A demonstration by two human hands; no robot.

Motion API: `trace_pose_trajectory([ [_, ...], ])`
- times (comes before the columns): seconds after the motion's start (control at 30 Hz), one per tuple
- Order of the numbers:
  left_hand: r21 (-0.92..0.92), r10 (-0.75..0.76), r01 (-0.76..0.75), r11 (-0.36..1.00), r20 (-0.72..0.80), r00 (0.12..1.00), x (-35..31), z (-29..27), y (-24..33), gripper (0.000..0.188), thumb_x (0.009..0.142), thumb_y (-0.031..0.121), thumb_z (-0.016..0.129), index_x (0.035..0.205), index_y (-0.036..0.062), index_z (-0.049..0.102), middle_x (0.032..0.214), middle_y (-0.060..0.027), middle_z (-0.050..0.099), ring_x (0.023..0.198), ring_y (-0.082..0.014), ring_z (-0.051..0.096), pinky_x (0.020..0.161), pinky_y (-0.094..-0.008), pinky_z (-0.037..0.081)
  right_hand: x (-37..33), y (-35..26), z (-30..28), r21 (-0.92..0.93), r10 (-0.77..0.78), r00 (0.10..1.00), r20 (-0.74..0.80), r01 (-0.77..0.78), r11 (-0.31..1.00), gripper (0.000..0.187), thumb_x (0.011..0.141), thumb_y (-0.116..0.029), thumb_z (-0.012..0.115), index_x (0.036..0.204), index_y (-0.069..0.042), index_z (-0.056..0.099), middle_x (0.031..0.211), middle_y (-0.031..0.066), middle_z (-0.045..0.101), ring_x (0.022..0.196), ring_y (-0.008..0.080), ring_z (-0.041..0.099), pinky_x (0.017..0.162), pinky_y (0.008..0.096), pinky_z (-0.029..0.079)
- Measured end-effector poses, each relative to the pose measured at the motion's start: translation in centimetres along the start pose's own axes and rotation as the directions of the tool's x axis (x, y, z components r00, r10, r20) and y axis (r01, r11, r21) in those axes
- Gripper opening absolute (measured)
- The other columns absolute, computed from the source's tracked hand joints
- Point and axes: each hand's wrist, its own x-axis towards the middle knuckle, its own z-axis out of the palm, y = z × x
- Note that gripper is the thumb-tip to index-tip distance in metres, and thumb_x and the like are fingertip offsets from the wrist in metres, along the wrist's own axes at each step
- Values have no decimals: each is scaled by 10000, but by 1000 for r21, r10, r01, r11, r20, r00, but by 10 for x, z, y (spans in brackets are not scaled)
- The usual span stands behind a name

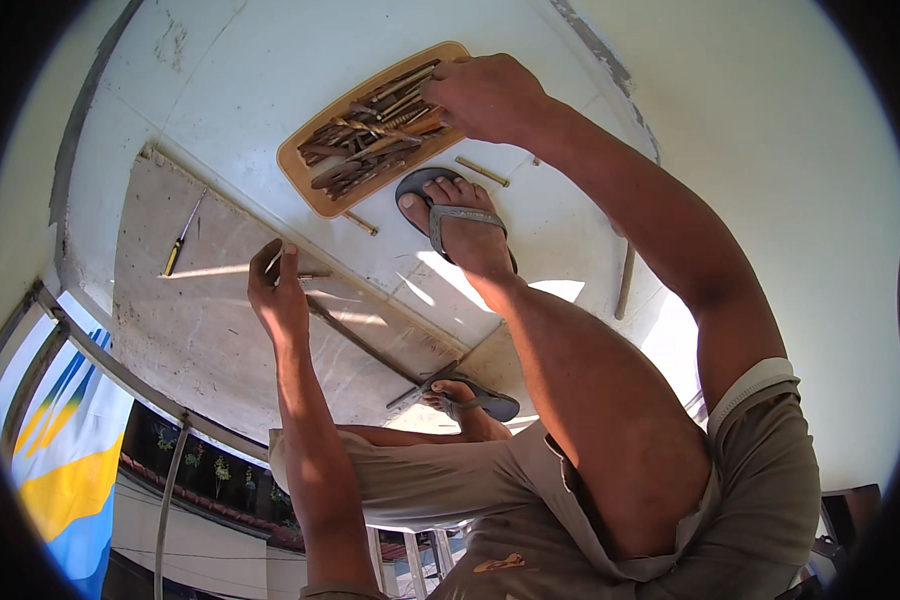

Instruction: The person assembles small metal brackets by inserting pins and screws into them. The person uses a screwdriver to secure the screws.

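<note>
A tan plastic tray [300,185] is filled with rusty drill bits [370,130], bolts and other metal pieces. My right hand [490,97] reaches over the tray's right end with its fingers curled down among the pieces; what the fingertips grip is hidden. Over the grey board to the left, my left hand [282,290] is closed, thumb and fingers brought together. A short thin dark rod [315,273] shows beside it; whether it is held or lies on the board, I cannot tell.
A screwdriver [175,250] with a yellow and black handle lies on the grey board [200,320]. Brass-coloured bolts [482,171] lie near the tray and my sandalled foot [460,215]. A long metal bar [365,340] crosses the board. Metal railing [120,375] runs along the left.
</note>
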Motion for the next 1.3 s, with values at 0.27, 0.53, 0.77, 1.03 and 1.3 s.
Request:
trace_pose_trajectory([
  [0.27, -11, 3, -3, 1000, 3, 1000, 1, 0, -4, 417, 953, 272, 729, 1191, -64, 664, 1110, -163, 705, 990, -229, 669, 879, -342, 520, 30, 3, 29, -157, -131, 990, -43, 123, 980, 185, 840, -142, 680, 1009, -83, 727, 986, 104, 703, 912, 295, 726, 707, 414, 610],
  [0.53, -26, -22, 22, 999, 4, 1000, -2, -4, -2, 418, 954, 275, 725, 1189, -65, 664, 1116, -176, 710, 998, -246, 678, 876, -352, 524, 31, 14, 5, -186, -80, 933, -351, 14, 983, 187, 853, -144, 674, 1033, -98, 695, 1022, 83, 664, 894, 240, 733, 649, 361, 624],
  [0.77, -24, -22, 22, 999, -11, 1000, 0, -6, 1, 428, 946, 281, 728, 1188, -67, 668, 1117, -179, 710, 1002, -258, 681, 884, -357, 526, 36, -4, -5, -226, -21, 962, 272, 85, 970, 123, 821, -125, 668, 840, -103, 788, 918, 108, 759, 883, 278, 746, 741, 392, 615],
  [1.03, -35, -29, 27, 999, -50, 998, 1, -12, 1, 413, 946, 265, 716, 1201, -57, 670, 1120, -178, 709, 992, -257, 674, 872, -351, 522, 45, 7, -11, -279, -167, 961, 218, 226, 933, 121, 800, -129, 662, 791, -108, 781, 808, 96, 754, 811, 289, 749, 733, 409, 606],
  [1.3, -36, -73, 68, 997, -166, 983, 1, -25, -8, 328, 942, 205, 670, 1163, -36, 689, 1052, -134, 720, 897, -192, 662, 808, -322, 518, 51, 9, 2, -365, -265, 904, 337, 384, 848, 132, 822, -132, 655, 816, -105, 785, 836, 100, 762, 817, 282, 751, 709, 398, 610],
])
